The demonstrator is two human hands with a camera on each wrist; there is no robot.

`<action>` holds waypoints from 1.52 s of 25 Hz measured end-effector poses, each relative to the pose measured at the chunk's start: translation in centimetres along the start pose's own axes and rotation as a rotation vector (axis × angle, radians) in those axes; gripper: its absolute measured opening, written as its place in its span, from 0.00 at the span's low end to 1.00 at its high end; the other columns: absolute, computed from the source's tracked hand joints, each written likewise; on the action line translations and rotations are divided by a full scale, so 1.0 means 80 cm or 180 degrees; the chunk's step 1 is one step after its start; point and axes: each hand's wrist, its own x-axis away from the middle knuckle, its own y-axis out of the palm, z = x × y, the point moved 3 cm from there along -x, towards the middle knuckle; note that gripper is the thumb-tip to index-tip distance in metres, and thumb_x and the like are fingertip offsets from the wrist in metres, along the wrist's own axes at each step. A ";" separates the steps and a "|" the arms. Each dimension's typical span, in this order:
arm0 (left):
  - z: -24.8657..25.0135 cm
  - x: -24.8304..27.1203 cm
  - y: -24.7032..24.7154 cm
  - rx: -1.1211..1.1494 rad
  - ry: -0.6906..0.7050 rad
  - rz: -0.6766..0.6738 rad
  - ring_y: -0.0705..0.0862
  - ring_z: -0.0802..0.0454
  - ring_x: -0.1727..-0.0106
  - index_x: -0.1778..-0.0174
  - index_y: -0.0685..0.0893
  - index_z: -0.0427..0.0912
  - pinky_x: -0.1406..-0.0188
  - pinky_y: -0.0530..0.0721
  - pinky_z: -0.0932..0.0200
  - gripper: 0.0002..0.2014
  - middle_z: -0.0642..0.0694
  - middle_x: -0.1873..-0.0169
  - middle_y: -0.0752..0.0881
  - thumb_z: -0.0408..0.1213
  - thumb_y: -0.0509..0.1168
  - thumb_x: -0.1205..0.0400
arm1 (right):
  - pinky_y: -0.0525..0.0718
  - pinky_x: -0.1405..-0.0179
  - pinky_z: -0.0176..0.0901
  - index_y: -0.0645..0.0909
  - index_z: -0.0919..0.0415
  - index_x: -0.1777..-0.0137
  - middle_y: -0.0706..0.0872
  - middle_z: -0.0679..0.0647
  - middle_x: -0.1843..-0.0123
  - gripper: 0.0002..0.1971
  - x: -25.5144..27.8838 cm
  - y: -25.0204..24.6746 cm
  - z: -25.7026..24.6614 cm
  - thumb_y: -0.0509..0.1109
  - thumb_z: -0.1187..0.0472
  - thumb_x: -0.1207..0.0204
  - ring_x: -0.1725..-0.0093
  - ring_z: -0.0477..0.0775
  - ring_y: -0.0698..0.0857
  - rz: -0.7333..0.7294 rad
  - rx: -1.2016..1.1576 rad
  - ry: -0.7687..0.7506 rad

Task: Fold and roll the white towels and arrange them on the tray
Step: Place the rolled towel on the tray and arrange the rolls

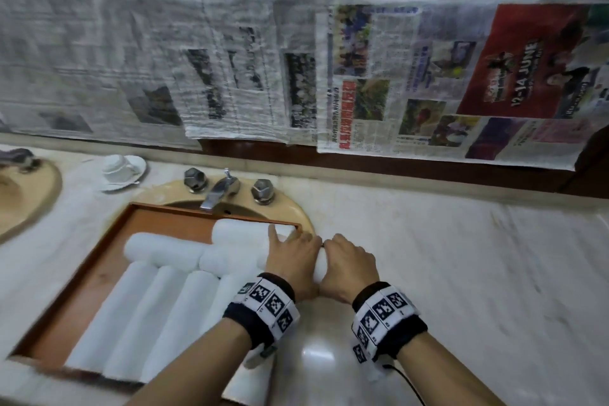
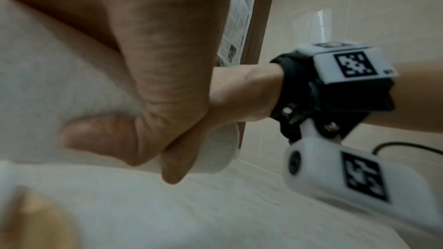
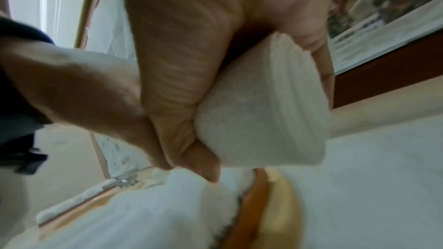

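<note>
The rolled towel (image 3: pixel 261 113) is held above the right edge of the tray (image 1: pixel 108 241), over the counter (image 1: pixel 461 273), its long axis running left to right between both hands. The right hand (image 1: pixel 349 260) curls around its right end, thumb beneath; the left hand (image 1: pixel 293 260) grips the other end, thumb under, though some fingertips stretch toward the rolls (image 1: pixel 184 313) already laid in the tray. Four of these point toward the person, with more lying crosswise behind them. The risk is probably unrolling: a loosened grip could let the outer layer spring open, or the roll may nudge the crosswise stack out of line.
</note>
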 end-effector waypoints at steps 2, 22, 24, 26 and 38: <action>-0.084 0.022 -0.017 -0.0012 -0.0156 0.0155 0.72 0.49 0.29 0.35 0.72 0.51 0.26 0.53 0.26 0.31 0.52 0.36 0.78 0.53 0.71 0.32 | 0.80 0.43 0.52 0.72 0.49 0.32 0.73 0.50 0.36 0.36 -0.014 0.012 -0.067 0.76 0.42 0.41 0.36 0.57 0.77 0.0388 -0.0293 -0.0153; -0.410 -0.046 0.097 0.0115 -0.0836 -0.1175 0.73 0.43 0.25 0.26 0.70 0.54 0.26 0.49 0.21 0.27 0.48 0.29 0.78 0.45 0.63 0.23 | 0.58 0.18 0.54 0.30 0.49 0.16 0.20 0.44 0.20 0.47 -0.033 0.151 -0.136 0.57 0.34 0.21 0.15 0.55 0.36 -0.0312 -0.0935 0.0611; -0.409 -0.054 0.108 0.0229 -0.0783 -0.0996 0.72 0.44 0.24 0.26 0.69 0.57 0.25 0.48 0.22 0.28 0.51 0.28 0.78 0.44 0.63 0.24 | 0.57 0.18 0.52 0.28 0.49 0.17 0.16 0.42 0.23 0.58 -0.033 0.139 -0.131 0.69 0.33 0.29 0.15 0.54 0.38 0.0024 -0.1223 0.0774; -0.408 -0.053 0.102 0.0408 -0.0757 -0.0906 0.70 0.44 0.22 0.29 0.67 0.61 0.24 0.47 0.24 0.26 0.50 0.28 0.77 0.41 0.63 0.23 | 0.61 0.20 0.59 0.26 0.43 0.18 0.18 0.42 0.21 0.67 -0.043 0.123 -0.120 0.76 0.31 0.40 0.15 0.56 0.45 0.0092 -0.1308 0.0916; -0.500 0.027 0.087 0.1658 -0.2030 0.0176 0.81 0.35 0.35 0.31 0.79 0.38 0.39 0.78 0.48 0.21 0.32 0.34 0.80 0.39 0.66 0.20 | 0.65 0.22 0.54 0.40 0.48 0.15 0.54 0.58 0.14 0.47 -0.044 0.140 -0.116 0.65 0.36 0.24 0.18 0.62 0.62 0.0113 -0.1686 0.1302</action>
